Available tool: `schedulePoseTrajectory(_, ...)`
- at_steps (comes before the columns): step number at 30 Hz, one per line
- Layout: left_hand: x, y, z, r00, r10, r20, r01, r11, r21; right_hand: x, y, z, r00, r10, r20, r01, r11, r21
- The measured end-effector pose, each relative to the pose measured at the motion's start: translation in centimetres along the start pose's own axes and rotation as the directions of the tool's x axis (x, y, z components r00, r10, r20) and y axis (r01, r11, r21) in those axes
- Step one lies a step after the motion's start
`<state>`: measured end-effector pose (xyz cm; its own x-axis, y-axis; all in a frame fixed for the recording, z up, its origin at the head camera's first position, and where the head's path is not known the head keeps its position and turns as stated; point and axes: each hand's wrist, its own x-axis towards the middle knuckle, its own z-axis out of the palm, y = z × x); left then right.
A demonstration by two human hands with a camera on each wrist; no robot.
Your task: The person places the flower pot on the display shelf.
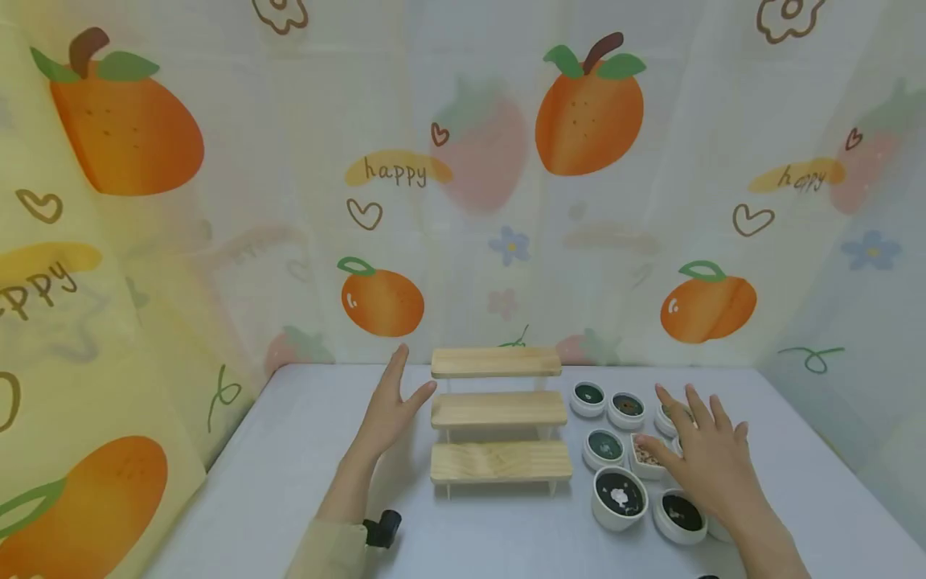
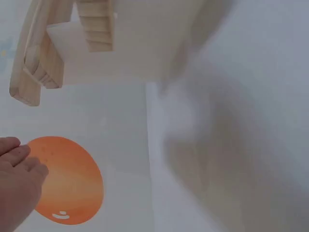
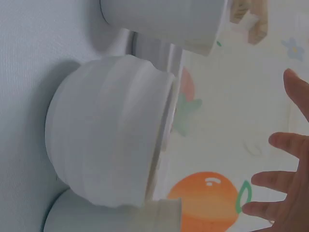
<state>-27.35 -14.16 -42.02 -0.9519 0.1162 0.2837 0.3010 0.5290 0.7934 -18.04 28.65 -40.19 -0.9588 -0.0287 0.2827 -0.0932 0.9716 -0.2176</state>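
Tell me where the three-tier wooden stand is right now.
In the head view, the three-tier wooden stand sits near the middle of the white table, just left of the white pots.

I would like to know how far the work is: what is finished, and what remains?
Done: the three-step wooden stand is upright on the table.
In hand: nothing; the left grip is open beside the stand, and the right grip is open above the white pots.
Remaining: perhaps moving pots onto the stand, which is bare.
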Motion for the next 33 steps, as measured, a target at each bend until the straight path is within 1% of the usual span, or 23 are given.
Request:
schedulePoseTrajectory(2,0.8,0.3,0.2,1.0,0.0,-0.005,0.0,0.996,-0.087,0.0,0.4,-0.3,1.0,0.001,-0.009,-0.001,1.0,0.027)
schedulePoseTrajectory(4,1.4,0.4,0.4,1.0,0.005,0.001,-0.004,0.986,-0.169,-0.1,0.8,-0.7,1.0,0.005,-0.019,-0.004,0.999,0.048)
schedulePoseTrajectory(7,2.2,0.5,0.9,1.0,0.018,0.018,-0.011,0.954,-0.3,-0.3,1.6,-1.0,1.0,0.013,-0.013,-0.012,0.997,0.079)
schedulePoseTrajectory(10,2.6,0.3,1.3,0.999,0.019,0.028,-0.007,0.923,-0.385,-0.6,2.5,-1.3,0.999,0.029,0.023,-0.032,0.992,0.122)
schedulePoseTrajectory(15,3.0,-0.1,1.8,0.999,-0.003,0.033,0.017,0.9,-0.435,-0.8,4.0,-1.7,0.992,0.07,0.104,-0.087,0.983,0.161)
schedulePoseTrajectory(17,3.0,-0.1,1.9,0.999,-0.012,0.043,0.029,0.895,-0.445,-0.9,4.6,-1.9,0.988,0.092,0.125,-0.113,0.979,0.171)
schedulePoseTrajectory(20,3.0,-0.3,1.9,0.998,-0.005,0.06,0.032,0.89,-0.454,-1.1,5.5,-2.3,0.979,0.127,0.158,-0.156,0.969,0.192)
schedulePoseTrajectory(22,3.0,-0.5,1.8,0.998,0.0,0.065,0.03,0.888,-0.458,-1.1,6.1,-2.4,0.977,0.137,0.166,-0.169,0.965,0.199)
schedulePoseTrajectory(24,3.0,-0.7,1.8,0.998,0.004,0.064,0.027,0.885,-0.466,-1.2,6.6,-2.5,0.974,0.137,0.178,-0.176,0.958,0.227)
schedulePoseTrajectory(28,2.9,-1.0,1.8,0.999,0.016,0.051,0.011,0.877,-0.481,-1.8,7.7,-2.6,0.97,0.117,0.213,-0.182,0.932,0.313)
schedulePoseTrajectory(31,2.9,-1.1,2.1,0.999,0.026,0.04,-0.002,0.865,-0.502,-2.4,8.6,-2.4,0.965,0.098,0.245,-0.181,0.921,0.345)
schedulePoseTrajectory(33,2.8,-1.3,2.4,0.999,0.026,0.04,-0.001,0.853,-0.521,-2.8,9.4,-2.1,0.966,0.071,0.249,-0.163,0.914,0.371)
